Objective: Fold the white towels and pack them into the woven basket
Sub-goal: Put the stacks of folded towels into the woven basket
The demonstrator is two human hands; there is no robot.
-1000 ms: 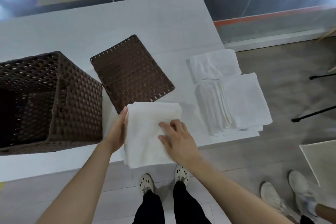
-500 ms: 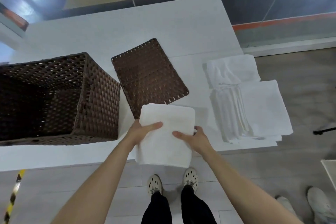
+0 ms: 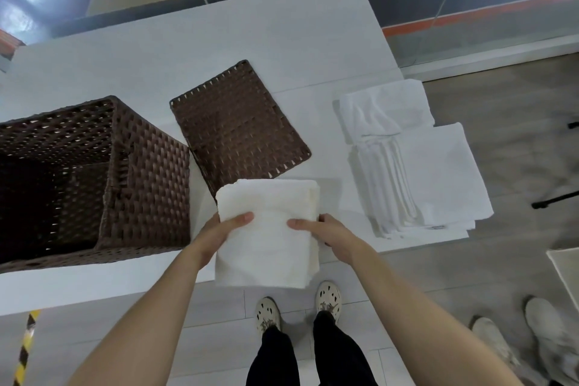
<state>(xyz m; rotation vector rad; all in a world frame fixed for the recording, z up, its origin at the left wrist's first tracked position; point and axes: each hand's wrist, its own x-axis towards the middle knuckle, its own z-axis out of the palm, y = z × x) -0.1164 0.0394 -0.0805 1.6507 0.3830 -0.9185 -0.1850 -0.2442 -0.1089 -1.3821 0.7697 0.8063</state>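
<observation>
Shifted from pressing on top, the left grip [image 3: 224, 229] and right grip [image 3: 329, 232] clamped the towel [image 3: 266, 247] by its sides at lower centre, where a level carry into the basket [image 3: 147, 185] at left seemed likeliest to keep its folds.

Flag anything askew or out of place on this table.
The woven lid lies off the basket, turned at an angle. The far towel of the right pile is rumpled, not folded flat.
</observation>
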